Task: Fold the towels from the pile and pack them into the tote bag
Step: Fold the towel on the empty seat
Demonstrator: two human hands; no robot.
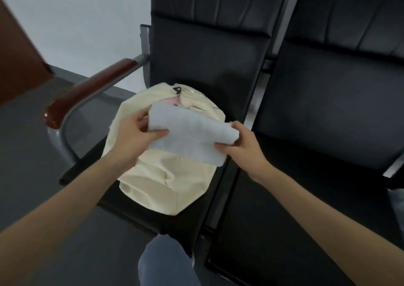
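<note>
A folded pale blue-grey towel (188,134) hangs just above the cream tote bag (166,183), which lies on the left black seat with its mouth toward the backrest. My left hand (137,137) grips the towel's left edge, thumb on top. My right hand (242,143) pinches the towel's rolled right end. Something pink (175,100) shows inside the bag's opening, beside a small black clip (177,90). The towel pile is out of view.
Two black padded seats stand side by side; the right seat (323,119) is bare. A wooden armrest (87,89) on a grey metal frame runs along the left. Grey floor (32,145) lies to the left, and a blue-clad knee (166,264) shows at the bottom.
</note>
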